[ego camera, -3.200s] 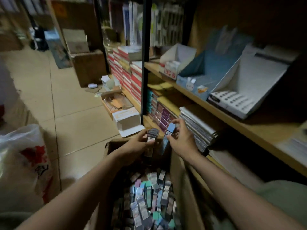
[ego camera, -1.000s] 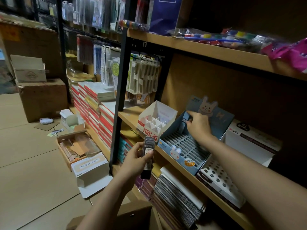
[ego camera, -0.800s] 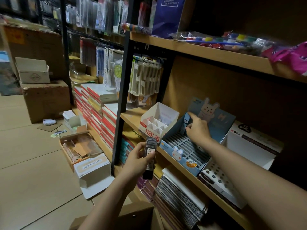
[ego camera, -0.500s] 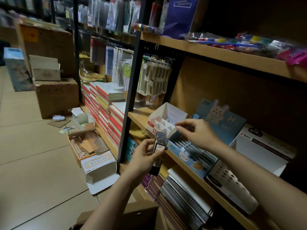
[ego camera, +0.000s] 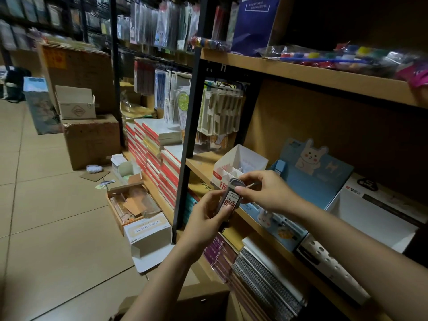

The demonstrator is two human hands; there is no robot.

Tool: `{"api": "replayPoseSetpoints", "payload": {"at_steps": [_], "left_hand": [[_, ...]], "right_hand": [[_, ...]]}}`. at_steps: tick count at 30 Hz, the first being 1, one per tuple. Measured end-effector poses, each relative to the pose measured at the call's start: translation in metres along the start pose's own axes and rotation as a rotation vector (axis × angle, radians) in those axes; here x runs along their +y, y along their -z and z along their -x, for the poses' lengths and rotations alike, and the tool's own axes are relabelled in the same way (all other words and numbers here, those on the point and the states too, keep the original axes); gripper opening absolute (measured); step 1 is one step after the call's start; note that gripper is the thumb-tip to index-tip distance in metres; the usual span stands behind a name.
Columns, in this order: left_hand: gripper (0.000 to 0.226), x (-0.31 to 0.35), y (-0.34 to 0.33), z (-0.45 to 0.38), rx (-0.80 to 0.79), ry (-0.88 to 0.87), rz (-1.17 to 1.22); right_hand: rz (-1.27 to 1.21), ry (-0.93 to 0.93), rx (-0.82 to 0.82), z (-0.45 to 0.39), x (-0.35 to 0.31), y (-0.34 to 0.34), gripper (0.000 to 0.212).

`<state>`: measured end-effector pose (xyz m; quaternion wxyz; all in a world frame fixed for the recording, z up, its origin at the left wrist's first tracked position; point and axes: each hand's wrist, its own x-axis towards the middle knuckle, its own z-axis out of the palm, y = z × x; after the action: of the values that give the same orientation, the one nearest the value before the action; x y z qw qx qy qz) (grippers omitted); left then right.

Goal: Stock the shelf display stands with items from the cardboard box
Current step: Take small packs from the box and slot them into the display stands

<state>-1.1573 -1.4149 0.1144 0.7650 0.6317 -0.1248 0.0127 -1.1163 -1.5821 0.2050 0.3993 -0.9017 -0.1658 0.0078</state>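
Head view, step in hand: peel 1 slim dark case (ego camera: 228,202) off the small stack and seat it in a display stand on the shelf.
Cardboard box (ego camera: 185,302): nearest, below the grip at the bottom edge; only its flap shows.
Left hand (ego camera: 203,218): below and left of the grip, fingers curled round the lower half of the stack, thumb across its front, forearm rising from the bottom edge.
Case: upright between both hands, white label facing the camera (0.7 is legible), in front of the shelf edge and not yet in any stand.
Right hand (ego camera: 261,193): right of the grip, thumb and forefinger pinching the top of the front case, wrist level, forearm running off to the lower right.
Doing it well: I judge the left hand should clamp the remaining cases while the right draws the front 1 straight up, so none slip.
Blue rabbit stand (ego camera: 308,188): just behind and right of the grip; 1 blue case already stands in its back corner.
White divided stand (ego camera: 240,163): just behind the grip, cells apparently vacant.
White stand (ego camera: 375,218): far right of the grip.
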Motion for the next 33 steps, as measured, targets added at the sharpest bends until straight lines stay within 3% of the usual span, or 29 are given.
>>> {"api": "replayPoseSetpoints", "payload": {"at_steps": [5,8,12,19,25,33], "left_hand": [[0.032,0.0,-0.002,-0.003,0.083,0.021,-0.045],[0.038,0.004,-0.001,-0.025,0.225,0.03,-0.143],[0.07,0.009,-0.001,-0.064,0.312,0.007,-0.35],[0.098,0.005,-0.01,-0.108,0.258,0.048,-0.438],[0.089,-0.013,-0.015,-0.115,0.235,0.059,-0.306],[0.085,-0.017,-0.017,-0.117,0.237,0.069,-0.228]], "right_hand": [[0.115,0.056,-0.009,-0.015,-0.013,0.023,0.022],[0.112,0.058,0.253,-0.043,-0.02,0.051,0.022],[0.28,0.133,0.533,-0.075,-0.018,0.054,0.019],[0.369,0.173,0.487,-0.112,0.004,0.042,0.018],[0.412,0.15,0.427,-0.121,0.02,0.044,0.017],[0.438,0.075,0.487,-0.132,0.024,0.041,0.016]]}}
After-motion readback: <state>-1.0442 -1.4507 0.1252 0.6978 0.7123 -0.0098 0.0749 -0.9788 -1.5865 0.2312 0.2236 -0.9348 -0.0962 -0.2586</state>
